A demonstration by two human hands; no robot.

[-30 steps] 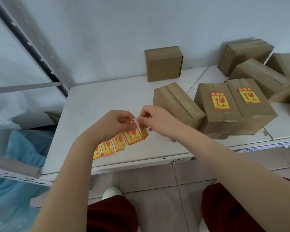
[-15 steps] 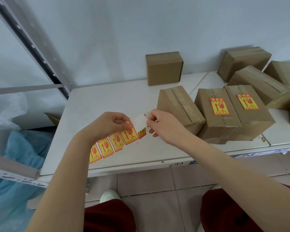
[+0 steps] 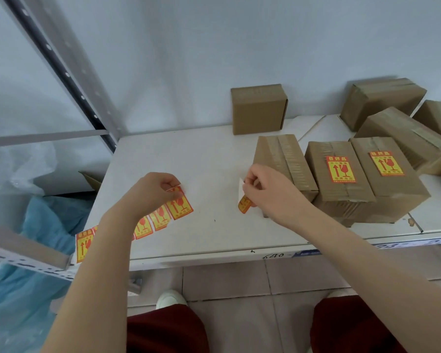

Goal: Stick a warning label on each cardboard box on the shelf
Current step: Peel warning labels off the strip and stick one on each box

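The white shelf [image 3: 209,159] has a big bare patch on its left side, running from the front edge back to the wall. The boxes crowd the right side. A grey metal post [image 3: 61,72] stands at the back left corner. The front edge of the shelf runs just under both wrists.

The left hand [image 3: 150,192] hangs over the bare patch. Its thumb and fingers are pinched tight on the top end of the label strip [image 3: 161,215]. The strip hangs back toward the arm and goes past the front edge of the shelf. Five labels show on it, and the arm hides part of it.

The right hand [image 3: 267,192] is well apart from the left one, just in front of the plain box [image 3: 283,164]. Its fingers are pinched on one loose label [image 3: 243,200]. The label curls, so its white back shows on top and its yellow and red face shows at the bottom. It does not touch any box.

Seven boxes are in view. Two have a label on top: the middle box [image 3: 339,184] and the box [image 3: 390,174] touching its right side. The plain box stands close beside the middle one. One small box [image 3: 259,108] stands alone by the wall. Three more boxes [image 3: 402,128] are at the back right, with no labels that I can see.
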